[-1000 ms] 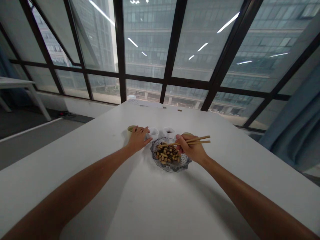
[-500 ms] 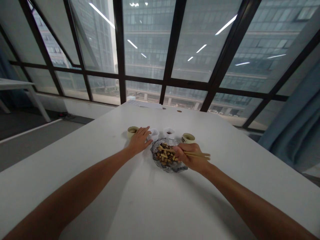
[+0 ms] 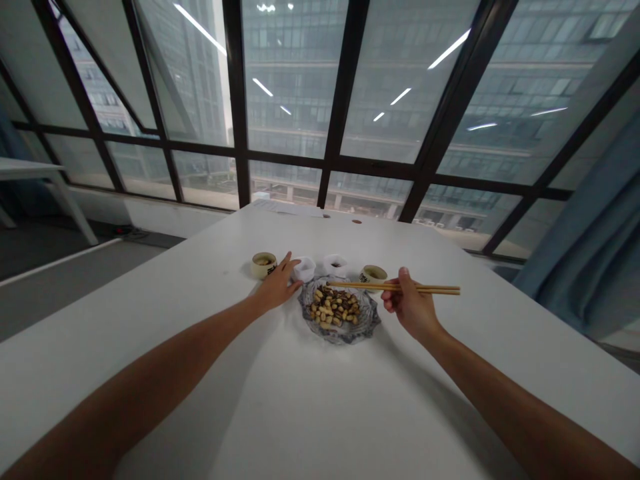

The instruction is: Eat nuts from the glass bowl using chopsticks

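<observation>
My right hand is closed round a pair of wooden chopsticks, held almost level. Their tips lie over the far edge of a clear glass plate; whether anything is between them I cannot tell. On the plate is a heap of mixed pale and dark nuts or seeds. My left hand has its fingers apart, at the left side of a small white bowl; contact is hard to make out. A second white bowl beside it has something dark inside.
A pale yellow-green cup with dark marks stands left of the bowls, and a similar cup stands right, behind the chopsticks. Papers lie at the far end of the white table, before the windows. A blue curtain hangs at right.
My right hand has moved right and up from over the plate, and the chopsticks have lifted off the nuts and levelled out. My left hand stays almost in place.
</observation>
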Demonstrator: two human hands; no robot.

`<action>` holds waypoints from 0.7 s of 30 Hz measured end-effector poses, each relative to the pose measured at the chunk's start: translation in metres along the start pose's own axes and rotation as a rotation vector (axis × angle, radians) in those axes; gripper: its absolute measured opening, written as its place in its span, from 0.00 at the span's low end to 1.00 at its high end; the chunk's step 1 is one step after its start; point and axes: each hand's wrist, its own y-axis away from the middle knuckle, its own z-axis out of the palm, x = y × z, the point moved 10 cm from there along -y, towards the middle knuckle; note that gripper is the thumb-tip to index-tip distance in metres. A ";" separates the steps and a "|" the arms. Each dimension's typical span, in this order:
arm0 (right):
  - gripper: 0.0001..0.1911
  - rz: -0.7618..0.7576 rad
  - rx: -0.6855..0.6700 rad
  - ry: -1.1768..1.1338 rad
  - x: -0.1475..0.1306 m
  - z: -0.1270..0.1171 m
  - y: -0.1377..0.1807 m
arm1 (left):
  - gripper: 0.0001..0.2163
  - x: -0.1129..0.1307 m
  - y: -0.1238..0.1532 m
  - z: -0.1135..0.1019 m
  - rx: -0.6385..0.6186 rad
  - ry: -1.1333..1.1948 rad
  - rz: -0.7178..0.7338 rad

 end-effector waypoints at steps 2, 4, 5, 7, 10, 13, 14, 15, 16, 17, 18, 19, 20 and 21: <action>0.32 -0.005 0.001 -0.005 0.001 -0.003 -0.002 | 0.27 -0.002 0.000 0.002 -0.012 0.025 -0.011; 0.32 -0.026 -0.004 0.002 0.001 -0.003 -0.002 | 0.28 -0.002 -0.001 0.002 -0.025 0.051 -0.008; 0.32 -0.043 -0.005 0.012 -0.001 -0.002 -0.002 | 0.28 -0.002 -0.002 0.003 -0.031 0.064 -0.007; 0.31 -0.122 0.010 0.063 -0.008 -0.002 0.002 | 0.28 -0.002 -0.003 0.002 -0.035 0.086 -0.012; 0.31 -0.395 0.026 0.283 -0.037 0.000 0.018 | 0.29 -0.001 -0.004 -0.001 -0.019 0.094 -0.023; 0.29 -0.689 -0.067 0.611 -0.064 0.020 0.041 | 0.31 0.004 -0.004 -0.004 -0.005 0.088 -0.004; 0.29 -0.748 -0.104 0.694 -0.068 0.028 0.046 | 0.32 0.006 -0.004 -0.004 -0.006 0.085 0.002; 0.29 -0.787 -0.134 0.753 -0.070 0.035 0.050 | 0.32 0.008 -0.004 -0.005 -0.006 0.082 0.003; 0.30 -0.807 -0.154 0.787 -0.072 0.041 0.052 | 0.32 0.009 -0.003 -0.005 -0.006 0.078 0.001; 0.30 -0.817 -0.168 0.801 -0.073 0.046 0.052 | 0.32 0.009 -0.003 -0.006 -0.004 0.074 -0.002; 0.30 -0.820 -0.178 0.803 -0.073 0.051 0.052 | 0.32 0.010 -0.003 -0.007 0.002 0.072 -0.002; 0.30 -0.824 -0.187 0.796 -0.073 0.056 0.051 | 0.32 0.010 -0.003 -0.008 0.010 0.071 0.000; 0.29 -0.830 -0.195 0.784 -0.072 0.061 0.050 | 0.32 0.011 -0.002 -0.009 0.019 0.070 0.006; 0.29 -0.839 -0.206 0.772 -0.072 0.065 0.048 | 0.31 0.012 -0.002 -0.010 0.029 0.069 0.012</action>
